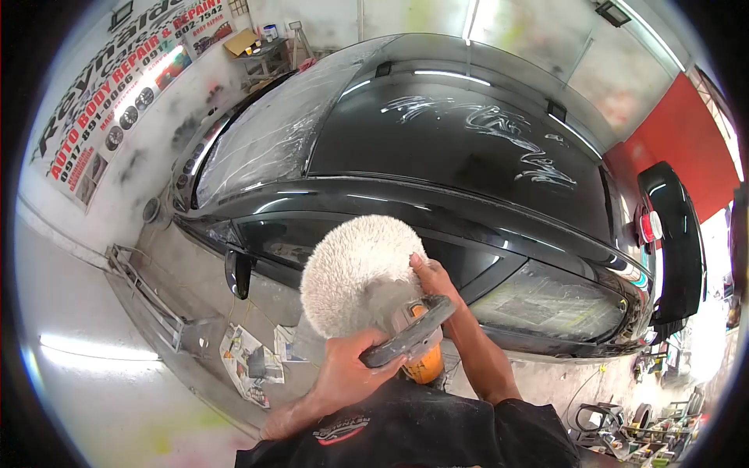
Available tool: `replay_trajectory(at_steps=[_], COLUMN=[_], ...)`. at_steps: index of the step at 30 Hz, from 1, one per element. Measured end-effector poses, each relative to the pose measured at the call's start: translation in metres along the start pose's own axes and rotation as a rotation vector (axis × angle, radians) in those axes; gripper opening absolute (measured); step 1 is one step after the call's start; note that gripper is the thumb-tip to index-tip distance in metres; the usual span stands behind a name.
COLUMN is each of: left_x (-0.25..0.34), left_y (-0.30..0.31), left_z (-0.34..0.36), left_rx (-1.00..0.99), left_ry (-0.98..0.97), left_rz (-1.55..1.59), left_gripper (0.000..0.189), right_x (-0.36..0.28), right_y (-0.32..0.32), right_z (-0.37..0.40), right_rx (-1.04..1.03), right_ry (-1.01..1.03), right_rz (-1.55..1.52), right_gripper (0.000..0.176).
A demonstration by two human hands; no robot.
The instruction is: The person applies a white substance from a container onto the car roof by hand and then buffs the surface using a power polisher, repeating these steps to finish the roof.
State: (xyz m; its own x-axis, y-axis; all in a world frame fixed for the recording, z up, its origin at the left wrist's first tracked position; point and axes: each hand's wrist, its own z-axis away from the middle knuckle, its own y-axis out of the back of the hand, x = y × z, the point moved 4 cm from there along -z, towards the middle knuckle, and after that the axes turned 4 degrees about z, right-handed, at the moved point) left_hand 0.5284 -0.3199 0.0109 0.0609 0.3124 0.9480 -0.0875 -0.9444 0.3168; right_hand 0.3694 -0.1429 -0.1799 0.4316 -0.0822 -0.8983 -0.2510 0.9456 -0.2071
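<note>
My left hand is wrapped round the left end of the black bar handle of a polisher with an orange body. A large round, fluffy off-white wool polishing pad is fitted to it and faces up and away from me. With its thumb on the pad's face, my right hand grips the pad's right edge; the other fingers are mostly hidden. Beyond the pad lies a black car, its roof streaked with whitish compound. Pad and car appear apart.
Dusty film covers the windshield and a rear side window. A side mirror juts out at left. Newspaper sheets and a metal stand are on the floor. A black panel stands at right, near cluttered tools.
</note>
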Motion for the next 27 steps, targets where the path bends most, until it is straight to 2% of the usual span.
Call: replay_trajectory(at_steps=[2,5,8,10,12,13,15,16,18,19,24,27], left_x=[-0.009,-0.021,-0.029,-0.041,-0.043,-0.043,-0.046,-0.048,-0.049,-0.049,-0.057,-0.065], left_y=[0.009,0.023,0.038,0.054,0.071,0.08,0.101,0.113,0.137,0.149,0.193,0.22], left_z=[0.002,-0.001,-0.004,-0.005,-0.015,-0.022,-0.037,-0.046,-0.067,-0.078,-0.138,-0.185], left_rx=[-0.005,0.02,0.071,0.106,0.17,0.2,0.273,0.305,0.41,0.458,0.548,0.546], left_ry=[0.028,0.002,0.0,0.045,-0.019,-0.053,0.015,0.047,0.011,0.062,-0.027,-0.088], left_rz=[0.013,0.042,0.082,0.093,0.109,0.114,0.142,0.153,0.176,0.171,0.254,0.093], left_gripper=[0.024,0.024,0.026,0.026,0.024,0.024,0.023,0.022,0.021,0.02,0.025,0.029], right_x=[0.013,-0.022,0.045,0.08,0.177,0.151,0.087,0.052,0.018,0.007,-0.029,-0.062], right_y=[0.008,-0.007,0.014,0.008,0.028,0.014,-0.019,-0.033,-0.051,-0.057,-0.099,-0.108], right_z=[-0.015,0.006,0.024,0.069,0.082,0.088,0.118,0.122,0.131,0.135,0.116,0.086], right_rx=[0.031,0.209,0.144,-0.125,-0.349,-0.372,-0.412,-0.321,-0.31,-0.301,-0.175,-0.112], right_ry=[0.054,0.141,0.182,-0.078,-0.174,-0.106,0.028,0.116,0.187,0.216,0.213,0.242], right_rz=[0.199,0.707,0.575,0.258,-0.124,-0.049,0.087,0.15,0.321,0.406,0.533,0.643], right_gripper=[0.056,0.062,0.069,0.078,0.098,0.104,0.117,0.13,0.135,0.139,0.125,0.116])
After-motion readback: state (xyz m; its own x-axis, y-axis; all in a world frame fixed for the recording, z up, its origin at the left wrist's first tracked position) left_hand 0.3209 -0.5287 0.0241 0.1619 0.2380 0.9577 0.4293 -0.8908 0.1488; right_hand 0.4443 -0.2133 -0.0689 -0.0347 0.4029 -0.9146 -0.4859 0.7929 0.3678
